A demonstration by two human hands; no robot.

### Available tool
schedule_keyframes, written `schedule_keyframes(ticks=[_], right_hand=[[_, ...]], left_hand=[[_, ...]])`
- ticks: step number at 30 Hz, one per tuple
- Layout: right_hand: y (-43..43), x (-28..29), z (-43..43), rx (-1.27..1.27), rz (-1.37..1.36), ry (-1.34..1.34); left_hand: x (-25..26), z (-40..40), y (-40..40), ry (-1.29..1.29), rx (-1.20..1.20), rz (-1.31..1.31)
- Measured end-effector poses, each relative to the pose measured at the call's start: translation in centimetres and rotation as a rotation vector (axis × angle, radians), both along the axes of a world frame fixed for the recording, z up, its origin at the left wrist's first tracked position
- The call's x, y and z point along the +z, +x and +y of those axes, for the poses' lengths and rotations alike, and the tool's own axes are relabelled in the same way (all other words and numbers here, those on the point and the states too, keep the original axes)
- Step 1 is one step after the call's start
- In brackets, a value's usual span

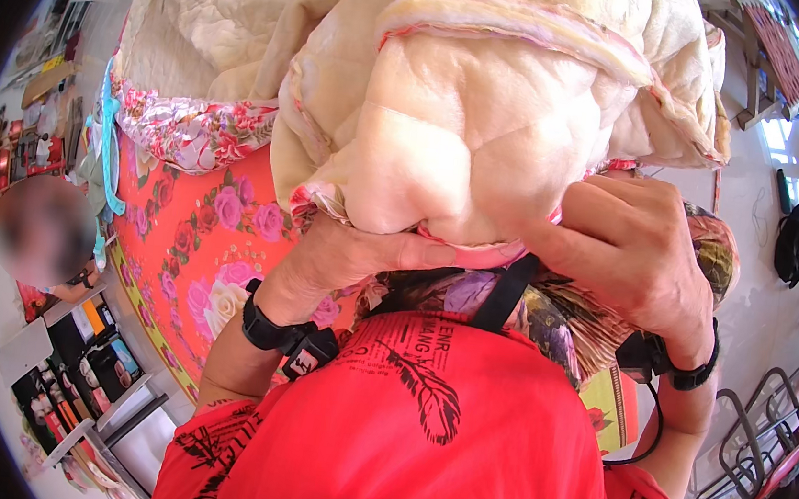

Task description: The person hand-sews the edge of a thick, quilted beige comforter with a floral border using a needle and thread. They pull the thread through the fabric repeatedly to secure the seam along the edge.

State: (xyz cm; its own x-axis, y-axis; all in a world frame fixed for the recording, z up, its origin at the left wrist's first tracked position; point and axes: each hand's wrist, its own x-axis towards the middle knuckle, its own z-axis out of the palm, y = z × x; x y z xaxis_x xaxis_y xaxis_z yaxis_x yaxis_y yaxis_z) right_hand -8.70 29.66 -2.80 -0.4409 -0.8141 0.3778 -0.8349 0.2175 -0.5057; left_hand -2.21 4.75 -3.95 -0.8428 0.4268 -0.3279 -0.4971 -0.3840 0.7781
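Cream quilted padding (410,142) with a pink edge is bunched over my lap. My left hand (363,250) grips its near edge, thumb laid along the top and the other fingers hidden beneath. At the right side of the same edge, my right hand (624,239) is curled, with thumb and forefinger pinching the cloth. Whether a small tool sits between those fingertips cannot be seen. A raised seam (514,33) with ragged red and white edging crosses the padding farther away. White floral fabric (195,129) borders the padding at the left.
Beneath the padding lies a red rose-patterned cover (228,233). A person (53,288) is at the far left, near a shelf of assorted goods (81,370). Metal-framed chairs (757,428) stand at the lower right. A black bag (795,244) lies on the pale floor (751,197).
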Motion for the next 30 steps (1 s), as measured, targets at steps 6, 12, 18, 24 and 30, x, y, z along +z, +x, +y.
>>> schedule_keyframes(ticks=[6, 12, 18, 24, 30], right_hand=[[1.2, -1.0, 0.4, -0.118, -0.337, -0.239], [1.5, -1.6, -0.5, -0.052, -0.302, -0.200], [1.5, -1.3, 0.3, -0.061, -0.348, -0.198], [2.5, -1.9, -0.6, -0.107, -0.446, -0.246], [2.6, -1.5, 0.2, -0.138, -0.589, -0.314]], left_hand=[[-1.4, -0.9, 0.6, -0.038, 0.015, -0.050], [-0.8, -0.4, 0.5, 0.142, 0.016, -0.179], [-0.8, -1.7, 0.6, 0.036, -0.010, -0.101], [0.7, -1.0, 0.0, 0.048, -0.004, -0.152], [-1.9, -2.5, 1.0, -0.002, 0.036, -0.095]])
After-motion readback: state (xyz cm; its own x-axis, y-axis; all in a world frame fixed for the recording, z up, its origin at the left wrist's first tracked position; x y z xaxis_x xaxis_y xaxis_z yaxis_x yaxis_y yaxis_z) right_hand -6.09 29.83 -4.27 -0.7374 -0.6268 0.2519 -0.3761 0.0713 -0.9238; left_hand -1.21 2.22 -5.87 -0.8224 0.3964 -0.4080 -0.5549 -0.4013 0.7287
